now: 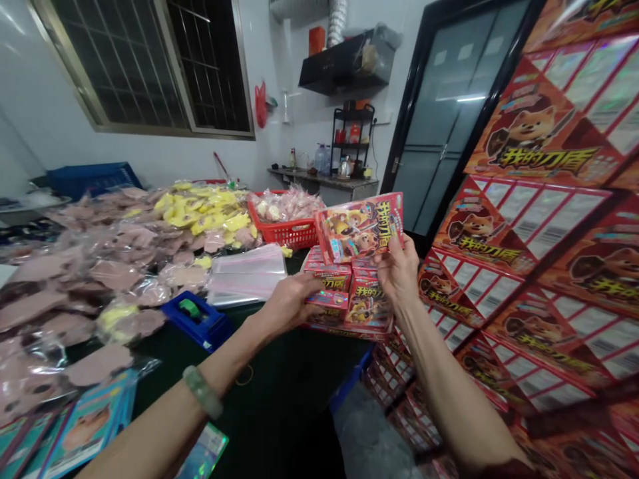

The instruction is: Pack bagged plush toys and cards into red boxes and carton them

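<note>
Right hand (401,267) clamped on red printed pack (355,227), long axis crosswise, right end higher; left hand (295,298) around small box (333,300).

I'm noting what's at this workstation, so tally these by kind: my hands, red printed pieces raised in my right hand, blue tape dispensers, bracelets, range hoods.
Hands: 2, left hand and right hand
Red printed piece: 1
Blue tape dispenser: 1
Bracelet: 1
Range hood: 1
Total: 6

It seems a packing workshop: there are stacked boxes (492,234), bagged pieces (197,207), a tape dispenser (202,326), and a kitchen hood (344,65).
</note>
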Available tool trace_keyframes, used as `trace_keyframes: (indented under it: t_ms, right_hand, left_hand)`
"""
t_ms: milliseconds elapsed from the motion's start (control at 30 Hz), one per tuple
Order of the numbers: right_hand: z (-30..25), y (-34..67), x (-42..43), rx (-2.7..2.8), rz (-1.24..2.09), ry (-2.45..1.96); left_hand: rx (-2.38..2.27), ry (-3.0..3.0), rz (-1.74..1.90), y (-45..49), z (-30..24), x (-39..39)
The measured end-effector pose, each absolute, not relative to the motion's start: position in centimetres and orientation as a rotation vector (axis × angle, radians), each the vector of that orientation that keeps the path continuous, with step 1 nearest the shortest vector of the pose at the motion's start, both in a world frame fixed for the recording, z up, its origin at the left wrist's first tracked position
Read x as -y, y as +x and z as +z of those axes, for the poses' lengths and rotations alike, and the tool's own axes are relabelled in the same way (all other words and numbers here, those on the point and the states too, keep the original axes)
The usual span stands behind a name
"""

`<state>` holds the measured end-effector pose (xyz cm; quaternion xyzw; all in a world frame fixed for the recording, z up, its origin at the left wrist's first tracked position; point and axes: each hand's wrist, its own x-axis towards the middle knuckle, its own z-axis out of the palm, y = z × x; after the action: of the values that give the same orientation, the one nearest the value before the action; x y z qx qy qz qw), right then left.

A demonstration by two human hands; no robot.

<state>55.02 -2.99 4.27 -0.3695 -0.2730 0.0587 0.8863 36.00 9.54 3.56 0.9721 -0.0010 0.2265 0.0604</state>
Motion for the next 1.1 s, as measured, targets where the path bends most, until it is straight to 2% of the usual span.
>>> trace_keyframes:
  t_ms: [100, 267, 433, 567, 733, 933, 1100]
  right_hand:
    - [4.0, 55.2, 3.7, 0.696, 0.036, -0.831]
    - [3.6, 54.7, 4.4, 1.005, -0.018, -1.178]
    - [3.6, 54.1, 3.9, 1.388, -0.218, -1.491]
    - [3.6, 54.2, 4.6, 1.546, -0.463, -1.523]
    - [2.9, 52.3, 6.5, 1.715, -0.444, -1.612]
    - [2.4, 49.9, 6.6, 1.723, -0.577, -1.930]
    - [3.0, 50.4, 6.0, 1.745, -0.555, -2.033]
  left_hand:
    - [0.061, 2.835, 0.803, 34.9, 1.6, -10.3]
    - [-0.003, 2.721, 1.308, 33.8, -0.9, -8.6]
    - [-0.128, 2.855, 1.448, 33.7, -0.6, -6.9]
    - [-0.271, 3.068, 1.283, 34.0, 1.6, -6.6]
    - [-0.108, 3.300, 0.904, 35.3, 3.9, -7.3]
    - [-0.094, 3.278, 0.878, 36.5, 4.1, -8.1]
    - [-0.083, 3.267, 0.787, 37.4, 4.6, -8.6]
